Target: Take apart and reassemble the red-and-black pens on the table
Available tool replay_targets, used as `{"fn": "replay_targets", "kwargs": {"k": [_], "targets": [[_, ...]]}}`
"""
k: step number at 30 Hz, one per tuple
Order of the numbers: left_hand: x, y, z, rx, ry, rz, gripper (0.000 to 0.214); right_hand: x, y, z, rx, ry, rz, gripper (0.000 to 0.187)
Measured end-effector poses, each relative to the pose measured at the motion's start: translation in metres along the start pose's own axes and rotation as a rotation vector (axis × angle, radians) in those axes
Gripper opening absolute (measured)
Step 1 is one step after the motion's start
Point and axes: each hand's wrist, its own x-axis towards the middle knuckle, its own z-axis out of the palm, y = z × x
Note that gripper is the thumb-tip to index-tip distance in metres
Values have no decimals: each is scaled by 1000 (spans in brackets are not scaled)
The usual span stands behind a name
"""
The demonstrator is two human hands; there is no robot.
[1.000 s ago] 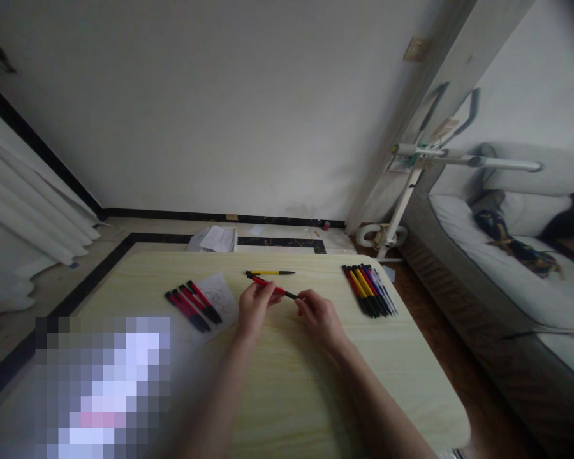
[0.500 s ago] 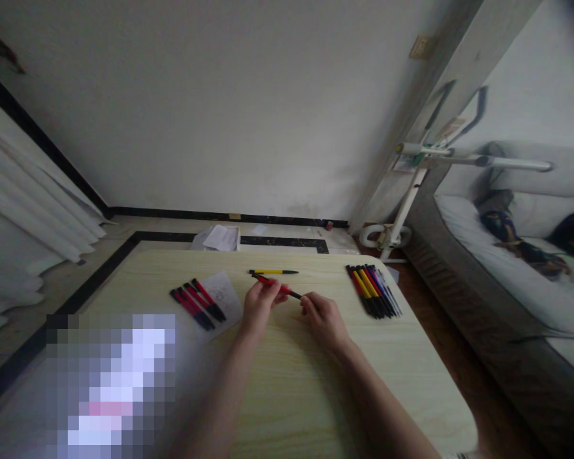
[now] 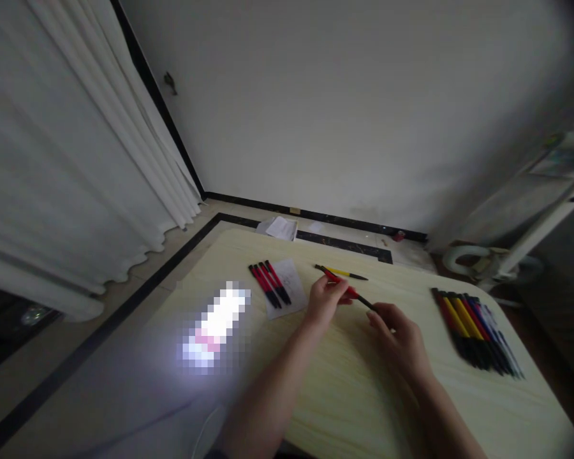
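Above the middle of the table, a red pen (image 3: 351,292) with a black grip points down to the right. My left hand (image 3: 326,298) is closed around its red barrel. The thumb and forefinger of my right hand (image 3: 402,335) pinch at the black tip end. Just beyond my left hand lies a yellow and black pen (image 3: 340,272), partly behind the red one. To the left, several red and black pens (image 3: 270,284) rest side by side, partly over a sheet of paper (image 3: 291,280) with drawn marks.
A row of pens (image 3: 473,328) in red, yellow, blue and white lies at the table's right. A bright pixelated patch (image 3: 215,328) covers the left side of the light wood table (image 3: 344,389). Beyond are papers (image 3: 280,227), a curtain (image 3: 100,127) and white-framed equipment (image 3: 530,236).
The view has swung left, so the table and hands appear further right and more curtain shows. The red pen stays in my left hand, with my right hand at its tip.
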Motion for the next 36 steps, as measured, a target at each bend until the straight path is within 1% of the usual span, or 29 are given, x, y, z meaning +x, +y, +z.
{"fn": "replay_targets", "kwargs": {"k": [4,10,14,20,25,30,36], "targets": [[1,-1,0,26,60,8,32,-2,-3,2,-38,-4,-41,31],[0,0,0,54,66,-22,31,-3,-1,3,-113,20,-61,29],[0,1,-1,42,23,-47,31,-3,-1,2,-136,21,-87,29],[-1,3,-3,23,-43,-84,29,-5,-6,2,-122,12,-55,34],[-1,5,-2,44,-64,-78,25,-6,-11,4,-52,32,-53,36],[0,6,-2,59,-115,-54,26,-4,-13,4,21,43,-53,36],[-2,5,-3,17,-180,-30,21,-3,-12,3,144,60,-24,36]]}}
